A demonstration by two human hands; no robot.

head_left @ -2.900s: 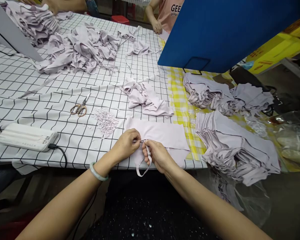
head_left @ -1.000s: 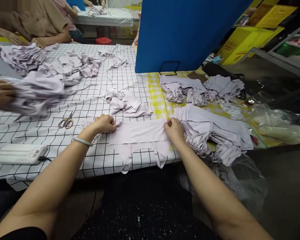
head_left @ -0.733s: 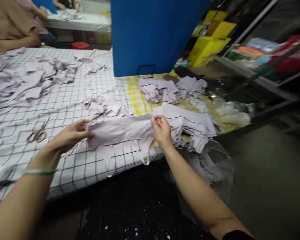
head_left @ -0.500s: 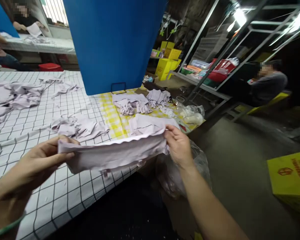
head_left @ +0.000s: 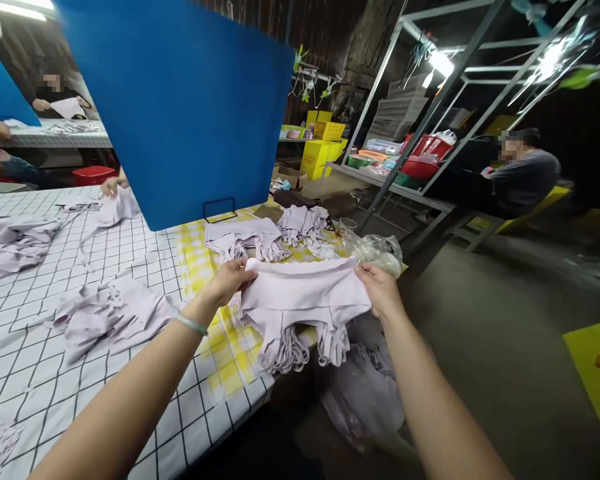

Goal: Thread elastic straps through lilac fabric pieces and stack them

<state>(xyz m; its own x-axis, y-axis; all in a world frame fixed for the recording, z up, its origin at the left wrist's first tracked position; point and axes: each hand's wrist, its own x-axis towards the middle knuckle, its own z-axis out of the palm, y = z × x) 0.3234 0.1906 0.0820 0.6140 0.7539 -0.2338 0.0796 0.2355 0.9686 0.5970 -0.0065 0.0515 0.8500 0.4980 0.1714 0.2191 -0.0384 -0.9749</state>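
Observation:
A pale lilac strappy garment (head_left: pixel 305 292) is stretched between both hands, lying on top of a stack of like pieces (head_left: pixel 290 350) at the table's right end. My left hand (head_left: pixel 229 279) pinches its left top corner. My right hand (head_left: pixel 380 288) grips its right top corner. Straps of the stacked pieces hang over the table edge below.
A checked tablecloth (head_left: pixel 105 267) carries loose lilac heaps (head_left: pixel 110 317) and two more stacks (head_left: pixel 245 239) by an upright blue board (head_left: pixel 180 107). A clear bag (head_left: pixel 377 248) lies at the far corner. Other people work at the left (head_left: pixel 113 187) and one sits at the right (head_left: pixel 520 173).
Both hands lifted the garment off the checked cloth, carried it to the right and laid it on the stack. My view swung right and upward.

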